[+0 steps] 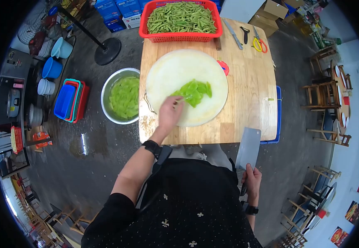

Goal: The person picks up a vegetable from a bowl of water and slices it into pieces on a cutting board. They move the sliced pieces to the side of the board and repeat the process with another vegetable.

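On the round white cutting board (167,74) lies a loose pile of thin light-green vegetable slices (194,91). My left hand (172,110) is over the lower left part of the board, fingers curled together at the left edge of the pile. Whatever is between those fingertips is too small to make out. Off the table's front edge, my right hand (252,181) grips a cleaver (249,148) by its handle, its broad blade pointing up and away from me. A metal bowl (105,99) holding more of the green slices stands left of the table.
At the wooden table's (249,99) far edge sits a red basket (179,38) of cut green beans. A knife (233,34), a black peeler (245,34) and scissors (259,41) lie far right. Stacked plastic baskets (71,101) and a black post base (108,51) stand left.
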The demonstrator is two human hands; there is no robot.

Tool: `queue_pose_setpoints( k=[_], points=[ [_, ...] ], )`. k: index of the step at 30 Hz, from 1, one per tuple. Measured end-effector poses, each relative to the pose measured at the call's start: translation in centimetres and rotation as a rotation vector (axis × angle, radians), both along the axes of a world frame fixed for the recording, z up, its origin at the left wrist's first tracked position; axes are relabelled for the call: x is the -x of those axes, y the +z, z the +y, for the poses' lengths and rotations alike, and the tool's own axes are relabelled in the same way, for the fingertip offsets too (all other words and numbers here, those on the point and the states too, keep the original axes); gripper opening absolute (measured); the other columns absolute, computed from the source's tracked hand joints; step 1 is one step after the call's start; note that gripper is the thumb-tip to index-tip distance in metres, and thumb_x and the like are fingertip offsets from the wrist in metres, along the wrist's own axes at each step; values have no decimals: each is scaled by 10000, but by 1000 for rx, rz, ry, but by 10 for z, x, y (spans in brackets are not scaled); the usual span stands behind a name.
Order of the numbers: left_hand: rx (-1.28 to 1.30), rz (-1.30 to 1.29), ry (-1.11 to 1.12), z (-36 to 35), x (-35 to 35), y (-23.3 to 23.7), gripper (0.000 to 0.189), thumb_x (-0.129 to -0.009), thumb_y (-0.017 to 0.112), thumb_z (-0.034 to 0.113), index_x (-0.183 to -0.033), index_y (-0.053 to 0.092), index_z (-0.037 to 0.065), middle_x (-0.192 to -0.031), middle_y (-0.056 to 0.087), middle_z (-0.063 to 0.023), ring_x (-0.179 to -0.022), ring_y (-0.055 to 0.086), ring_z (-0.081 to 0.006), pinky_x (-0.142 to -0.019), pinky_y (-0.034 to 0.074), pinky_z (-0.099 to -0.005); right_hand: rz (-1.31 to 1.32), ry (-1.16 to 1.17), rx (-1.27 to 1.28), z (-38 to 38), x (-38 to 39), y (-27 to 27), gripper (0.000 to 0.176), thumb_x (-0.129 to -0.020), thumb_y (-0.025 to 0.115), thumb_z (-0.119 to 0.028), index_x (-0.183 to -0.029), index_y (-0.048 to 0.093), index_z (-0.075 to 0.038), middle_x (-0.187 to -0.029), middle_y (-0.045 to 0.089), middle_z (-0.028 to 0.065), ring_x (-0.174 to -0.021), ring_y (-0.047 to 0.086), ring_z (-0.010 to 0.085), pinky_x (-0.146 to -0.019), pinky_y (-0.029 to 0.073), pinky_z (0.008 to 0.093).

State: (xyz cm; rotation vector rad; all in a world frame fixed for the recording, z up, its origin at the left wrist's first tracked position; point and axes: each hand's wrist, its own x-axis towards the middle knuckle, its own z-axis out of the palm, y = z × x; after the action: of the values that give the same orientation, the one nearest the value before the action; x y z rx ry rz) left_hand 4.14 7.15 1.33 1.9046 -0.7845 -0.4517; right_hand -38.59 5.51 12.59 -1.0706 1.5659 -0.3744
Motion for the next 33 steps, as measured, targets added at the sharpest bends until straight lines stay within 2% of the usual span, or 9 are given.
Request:
queue_pose_setpoints(
  k=[11, 13, 17, 19, 21, 22, 25, 29, 33],
  points=[
    [-161, -142, -115, -30, 52, -15, 350, -877, 834, 215, -1172, 709, 73, -1129, 675, -179, -973, 698, -397, -840, 583, -477, 27, 77, 67, -3, 16, -2, 449, -1098, 666, -337, -747, 607, -63, -597, 565, -9, -490, 527, 82, -475, 403, 263],
    [-222, -167, -127, -22, 52, -11, 294, -861, 836, 155, -1121, 732, 63, -1106, 684, -157, -853, 731, -298, -776, 599, -427, 22, 143, 101, -24, 17, -4, 448, -1101, 656, -327, -736, 603, -72, -589, 559, -17, -486, 519, 74, -467, 393, 262],
    [-265, -37, -57, -12, 46, -6, 264, -857, 802, 149, -1094, 760, 41, -1092, 734, -171, -885, 756, -350, -821, 612, -437, 73, 330, 131, -71, 1, -7, 451, -1097, 653, -314, -714, 586, -86, -584, 552, -28, -488, 510, 60, -461, 376, 266],
    [-256, 40, 22, -6, 47, -12, 236, -877, 818, 153, -1081, 790, 38, -1014, 790, -150, -825, 781, -241, -785, 616, -366, 64, 401, 132, -89, -14, -8, 436, -1091, 659, -314, -732, 603, -71, -577, 543, -29, -497, 517, 60, -465, 382, 272],
    [-262, 85, 104, -2, 52, -11, 250, -895, 819, 181, -1092, 798, 29, -959, 811, -143, -848, 789, -198, -781, 612, -331, 95, 619, 202, -110, -31, -16, 387, -1067, 684, -295, -827, 684, 8, -585, 595, 67, -514, 581, 152, -528, 455, 333],
    [-245, 169, 179, 2, 54, -14, 244, -902, 819, 187, -1087, 797, 30, -955, 810, -131, -851, 788, -181, -776, 609, -323, 137, 771, 322, -120, -36, -30, 345, -1050, 678, -310, -926, 731, 8, -671, 661, 184, -592, 656, 328, -606, 510, 412],
    [-266, 192, 270, 7, 58, -10, 231, -911, 823, 189, -1082, 798, 35, -936, 809, -111, -858, 784, -161, -762, 605, -312, 95, 931, 290, -134, -86, -20, 370, -1049, 663, -349, -931, 742, -7, -766, 688, 242, -723, 670, 452, -670, 528, 464],
    [-184, 183, 390, 13, 70, -15, 227, -923, 826, 165, -1104, 795, 32, -974, 805, -113, -874, 784, -175, -743, 606, -311, 137, 1069, 423, -143, -124, -46, 409, -1047, 662, -383, -921, 739, -1, -776, 692, 247, -764, 678, 473, -682, 534, 476],
    [-41, 176, 403, 1, 84, 0, 247, -920, 833, 154, -1123, 788, 19, -1038, 780, -128, -851, 782, -199, -737, 615, -327, 70, 1059, 176, -148, -135, -56, 422, -1064, 656, -378, -895, 717, 4, -657, 646, 167, -594, 672, 330, -593, 532, 416]
  ],
)
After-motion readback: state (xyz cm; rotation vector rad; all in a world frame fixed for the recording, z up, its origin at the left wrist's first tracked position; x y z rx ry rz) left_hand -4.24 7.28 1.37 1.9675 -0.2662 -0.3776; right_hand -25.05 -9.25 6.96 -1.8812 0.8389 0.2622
